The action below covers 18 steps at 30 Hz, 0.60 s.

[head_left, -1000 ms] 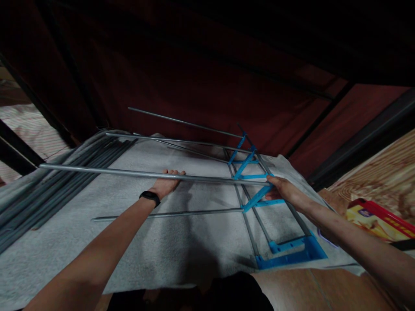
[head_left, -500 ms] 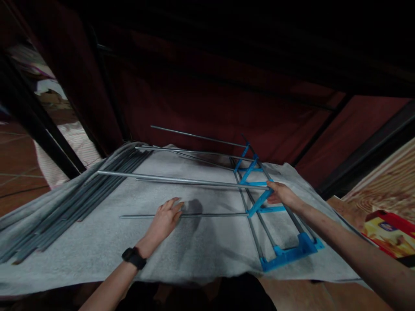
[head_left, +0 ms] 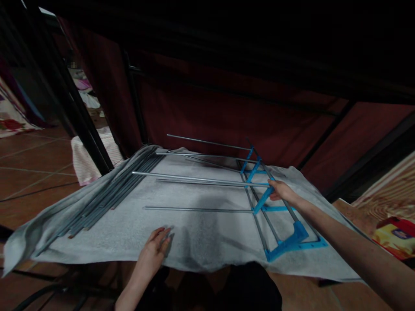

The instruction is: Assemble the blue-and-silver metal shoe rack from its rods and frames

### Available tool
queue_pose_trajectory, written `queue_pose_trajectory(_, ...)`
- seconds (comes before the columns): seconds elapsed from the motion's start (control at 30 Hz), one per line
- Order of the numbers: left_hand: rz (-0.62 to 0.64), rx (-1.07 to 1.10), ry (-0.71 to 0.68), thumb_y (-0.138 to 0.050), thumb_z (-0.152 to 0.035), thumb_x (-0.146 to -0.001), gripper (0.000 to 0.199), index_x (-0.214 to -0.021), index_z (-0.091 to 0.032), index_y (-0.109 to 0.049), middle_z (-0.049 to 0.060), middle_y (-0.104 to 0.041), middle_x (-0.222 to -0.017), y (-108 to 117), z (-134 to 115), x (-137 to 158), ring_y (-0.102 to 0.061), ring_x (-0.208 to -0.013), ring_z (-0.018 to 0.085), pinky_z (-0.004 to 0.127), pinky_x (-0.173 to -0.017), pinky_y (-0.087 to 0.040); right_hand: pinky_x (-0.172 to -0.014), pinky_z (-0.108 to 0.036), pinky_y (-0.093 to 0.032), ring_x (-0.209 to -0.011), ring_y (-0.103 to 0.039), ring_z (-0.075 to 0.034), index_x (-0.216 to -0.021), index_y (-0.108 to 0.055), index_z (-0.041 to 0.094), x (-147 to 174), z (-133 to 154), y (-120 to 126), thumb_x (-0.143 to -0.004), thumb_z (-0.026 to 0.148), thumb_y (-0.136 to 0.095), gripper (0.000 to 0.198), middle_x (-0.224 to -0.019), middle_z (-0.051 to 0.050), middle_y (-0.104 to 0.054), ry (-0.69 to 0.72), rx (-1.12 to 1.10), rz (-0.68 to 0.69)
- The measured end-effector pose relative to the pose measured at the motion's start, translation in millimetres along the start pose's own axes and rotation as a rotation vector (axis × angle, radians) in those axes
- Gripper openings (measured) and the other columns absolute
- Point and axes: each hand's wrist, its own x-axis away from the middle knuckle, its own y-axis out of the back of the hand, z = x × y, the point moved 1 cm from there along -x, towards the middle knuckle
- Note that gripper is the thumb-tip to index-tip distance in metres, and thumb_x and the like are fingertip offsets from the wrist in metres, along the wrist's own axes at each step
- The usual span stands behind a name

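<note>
Under the right hand's fingertips, a blue connector slants down toward the wearer, with a long rod meeting its upper end and running off leftward. Those fingers appear pinched around that joint, though their undersides are hidden. The left hand, well to their left and closer to the wearer, has its fingers loosely curled and apart, with nothing visible between them; whether it touches the pale cloth cannot be told. For a steady hold, the pinch is probably best kept right at the joint, with the left fingers bearing up the rod, since so long a free end could lever hard on the connector. The rod looks like smooth grey metal, slim and round; the connector is a flat, straight bar, plastic by its look. Nearer the wearer than the right fingers, an angular blue end piece joins darker side poles. The cloth seems soft and rumples at its edges. Beyond the left fingers, to the left, dull grey rods lie bundled; farther off hangs dark red fabric. Rightward of the right fingers sits a glossy red-and-yellow packet.
</note>
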Motion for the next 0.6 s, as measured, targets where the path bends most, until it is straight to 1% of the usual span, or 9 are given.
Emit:
queue_pose_trajectory(0.17, 0.007, 0.069, -0.062, -0.046, -0.038, -0.090, 0.038, -0.117, -0.024, -0.070, 0.009, -0.067, -0.120, -8.1, -33.3, -0.6, -0.065, -0.112, 0.023, 0.038, -0.101, -0.052, -0.057, -0.027, -0.057, -0.058, -0.065, -0.017, -0.088, -0.055, 0.020, 11.4, 7.0, -1.4, -0.093, 0.042, -0.055, 0.023, -0.059, 0.002, -0.060, 0.003, -0.004, -0.007)
queue_pose_trajectory(0.27, 0.037, 0.057, -0.086, -0.044, -0.033, -0.092, 0.037, -0.116, -0.022, -0.070, 0.010, -0.066, -0.122, -15.1, -40.4, 0.8, -0.065, -0.112, 0.023, 0.038, -0.100, -0.052, -0.057, -0.027, -0.057, -0.059, -0.066, -0.018, -0.086, -0.055, 0.019, 16.3, 10.0, -2.7, -0.092, 0.042, -0.057, 0.024, -0.059, 0.001, -0.060, 0.009, -0.007, -0.014)
queue_pose_trajectory(0.33, 0.054, 0.032, -0.068, -0.043, -0.031, -0.092, 0.036, -0.112, -0.021, -0.072, 0.011, -0.067, -0.121, -16.0, -36.0, 1.6, -0.065, -0.109, 0.023, 0.039, -0.099, -0.053, -0.057, -0.028, -0.057, -0.060, -0.066, -0.018, -0.086, -0.056, 0.018, 16.9, 10.0, -3.0, -0.091, 0.043, -0.058, 0.025, -0.061, 0.000, -0.061, 0.008, -0.011, -0.021)
queue_pose_trajectory(0.4, 0.044, 0.021, -0.039, -0.043, -0.032, -0.092, 0.036, -0.110, -0.021, -0.072, 0.010, -0.068, -0.118, -10.3, -26.7, -0.6, -0.066, -0.108, 0.023, 0.038, -0.098, -0.053, -0.058, -0.029, -0.058, -0.061, -0.066, -0.018, -0.089, -0.057, 0.018, 15.6, 8.2, -2.6, -0.091, 0.045, -0.057, 0.027, -0.064, -0.001, -0.063, 0.002, -0.009, -0.023)
queue_pose_trajectory(0.47, 0.003, -0.002, -0.009, -0.043, -0.033, -0.093, 0.036, -0.111, -0.021, -0.071, 0.009, -0.069, -0.118, 2.3, -14.0, -7.5, -0.065, -0.109, 0.023, 0.037, -0.098, -0.052, -0.060, -0.030, -0.059, -0.063, -0.068, -0.018, -0.093, -0.058, 0.017, 12.8, 5.0, -1.7, -0.091, 0.046, -0.058, 0.029, -0.068, -0.002, -0.065, -0.001, -0.007, -0.011)
queue_pose_trajectory(0.6, -0.106, -0.148, 0.059, -0.041, -0.031, -0.094, 0.037, -0.112, -0.017, -0.070, 0.011, -0.068, -0.117, 39.7, 22.4, -31.6, -0.066, -0.106, 0.024, 0.037, -0.097, -0.052, -0.063, -0.031, -0.060, -0.066, -0.070, -0.021, -0.098, -0.057, 0.016, 4.7, -3.8, 1.4, -0.089, 0.048, -0.061, 0.034, -0.074, -0.009, -0.067, -0.020, -0.033, -0.011)
